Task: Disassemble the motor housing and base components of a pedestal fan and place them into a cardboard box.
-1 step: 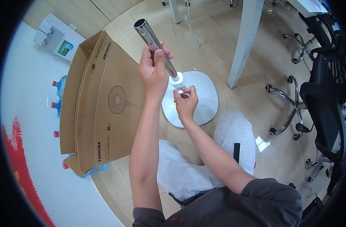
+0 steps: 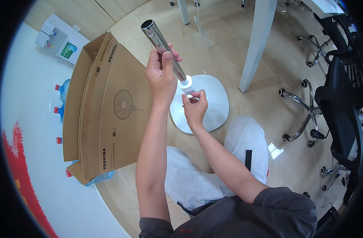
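The metal pole point(image 2: 163, 47) is what we have in hand here: a shiny tube with an open dark top end, tilted up and to the left, its lower end meeting the middle of the round white base point(image 2: 213, 103) that lies flat on the tiled floor point(image 2: 229, 47). In the head view, our left hand point(image 2: 161, 73) is wrapped shut around the pole partway down, thumb laid along the tube and fingers curled behind it, so it carries the pole's weight and sets its lean. Our right hand point(image 2: 194, 107) sits lower, just where pole and base meet, its fingertips pinched together on a small pale part at the pole's foot; we cannot tell exactly what that part is, since the fingers cover most of it. To do this step well, we judge that the left hand should bring the pole closer to upright and keep it from wobbling, while the right hand works the small fitting squarely, without forcing it at an angle; a tilted pole would likely bind or seat crooked. The base should stay flat and not rock as we press. Beside us on the left, a large flattened cardboard box point(image 2: 106, 115) with a drawing of a standing fan leans just past our left forearm, with blue water bottles point(image 2: 62, 90) behind it. A white desk leg point(image 2: 256, 43) stands beyond the base, and office chairs point(image 2: 336, 103) fill the right side. Our grey-trousered knees point(image 2: 245, 139) are near the base.
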Demonstrator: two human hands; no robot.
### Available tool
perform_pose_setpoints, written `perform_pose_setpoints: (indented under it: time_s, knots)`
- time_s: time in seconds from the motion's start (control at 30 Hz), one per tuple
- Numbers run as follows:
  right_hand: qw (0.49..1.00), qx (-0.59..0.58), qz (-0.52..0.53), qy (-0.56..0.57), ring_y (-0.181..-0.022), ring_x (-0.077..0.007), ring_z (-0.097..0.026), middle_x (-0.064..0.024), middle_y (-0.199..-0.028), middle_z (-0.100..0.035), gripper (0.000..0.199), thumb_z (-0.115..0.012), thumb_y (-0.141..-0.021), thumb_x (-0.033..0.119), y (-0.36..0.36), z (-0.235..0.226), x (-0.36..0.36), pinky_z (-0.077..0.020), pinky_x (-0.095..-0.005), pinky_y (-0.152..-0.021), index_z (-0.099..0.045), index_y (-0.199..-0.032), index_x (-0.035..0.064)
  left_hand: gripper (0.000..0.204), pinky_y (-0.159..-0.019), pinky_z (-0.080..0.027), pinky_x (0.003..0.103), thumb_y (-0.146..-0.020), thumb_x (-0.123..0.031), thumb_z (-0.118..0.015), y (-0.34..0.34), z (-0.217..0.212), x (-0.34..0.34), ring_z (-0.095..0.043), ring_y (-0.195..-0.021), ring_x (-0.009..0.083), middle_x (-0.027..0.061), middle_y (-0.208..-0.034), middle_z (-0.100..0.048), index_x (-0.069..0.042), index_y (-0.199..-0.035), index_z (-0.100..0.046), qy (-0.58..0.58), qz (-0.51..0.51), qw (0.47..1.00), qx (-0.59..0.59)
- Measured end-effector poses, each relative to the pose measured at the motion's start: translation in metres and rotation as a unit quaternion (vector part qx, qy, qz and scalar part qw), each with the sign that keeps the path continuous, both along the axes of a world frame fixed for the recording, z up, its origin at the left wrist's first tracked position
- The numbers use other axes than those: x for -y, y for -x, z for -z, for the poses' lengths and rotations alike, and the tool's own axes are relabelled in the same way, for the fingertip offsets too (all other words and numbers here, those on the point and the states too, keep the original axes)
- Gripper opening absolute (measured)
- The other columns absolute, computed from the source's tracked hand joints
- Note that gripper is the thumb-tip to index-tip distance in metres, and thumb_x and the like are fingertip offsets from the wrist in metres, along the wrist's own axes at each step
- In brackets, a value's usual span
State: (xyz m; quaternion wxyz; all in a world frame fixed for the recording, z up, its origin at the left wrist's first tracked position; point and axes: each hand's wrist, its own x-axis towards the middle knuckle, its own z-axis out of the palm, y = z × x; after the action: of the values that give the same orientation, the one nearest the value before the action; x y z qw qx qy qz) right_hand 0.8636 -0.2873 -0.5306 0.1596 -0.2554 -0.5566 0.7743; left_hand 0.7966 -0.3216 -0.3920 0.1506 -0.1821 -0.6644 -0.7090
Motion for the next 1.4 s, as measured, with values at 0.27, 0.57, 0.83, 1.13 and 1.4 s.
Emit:
perform_pose_setpoints:
  time_s: [0.27,0.57,0.83,1.13,1.4]
  knots:
    - [0.976,-0.087,0.044,0.197,-0.078,-0.0166,-0.059,-0.0117,-0.095,-0.051,0.037,-0.07,-0.09,0.014,-0.004,-0.005,0.01,-0.0536,-0.0301,-0.069,-0.04,-0.108,0.0,0.037,-0.081,-0.055,0.034,-0.102,-0.031,-0.052,0.0,0.0,0.001,-0.061,-0.082,0.0158,0.0082,-0.093,-0.06,0.005,-0.113,-0.054,0.0,0.0,1.0,-0.004]
    - [0.842,0.01,-0.069,0.535,-0.088,-0.03,-0.068,-0.0211,-0.097,-0.066,0.036,-0.049,-0.103,0.033,-0.003,-0.013,-0.012,-0.0555,-0.035,-0.076,-0.047,-0.104,-0.0032,0.037,-0.079,-0.055,0.032,-0.102,-0.032,-0.053,0.001,0.001,0.002,-0.061,-0.081,0.0149,0.0075,-0.092,-0.06,0.004,-0.112,-0.055,0.002,-0.006,1.0,-0.01]
    - [0.963,0.012,0.001,0.268,-0.072,-0.0217,-0.069,-0.0156,-0.089,-0.061,0.024,-0.064,-0.087,-0.005,0.0,-0.021,0.001,-0.0567,-0.0296,-0.063,-0.043,-0.098,-0.0014,0.037,-0.078,-0.054,0.03,-0.101,-0.032,-0.055,0.0,0.001,0.004,-0.06,-0.081,0.0139,0.0066,-0.09,-0.061,0.004,-0.111,-0.056,-0.003,0.013,1.0,-0.013]
    - [0.982,-0.039,0.015,0.185,-0.072,-0.0227,-0.066,-0.0169,-0.096,-0.053,0.034,-0.065,-0.087,-0.003,0.0,-0.018,0.01,-0.0571,-0.0318,-0.064,-0.034,-0.1,0.0015,0.036,-0.078,-0.053,0.03,-0.1,-0.031,-0.056,0.0,-0.001,0.003,-0.06,-0.081,0.0135,0.0064,-0.091,-0.061,0.004,-0.11,-0.056,-0.01,0.014,1.0,-0.007]
    - [0.789,0.063,-0.055,0.609,-0.081,-0.0354,-0.066,-0.0254,-0.106,-0.058,0.055,-0.044,-0.102,0.04,0.001,-0.017,-0.015,-0.057,-0.042,-0.076,-0.034,-0.123,-0.0098,0.033,-0.077,-0.053,0.029,-0.1,-0.029,-0.056,0.001,-0.001,0.004,-0.061,-0.08,0.0134,0.0061,-0.09,-0.062,0.004,-0.109,-0.057,-0.001,0.007,1.0,-0.003]
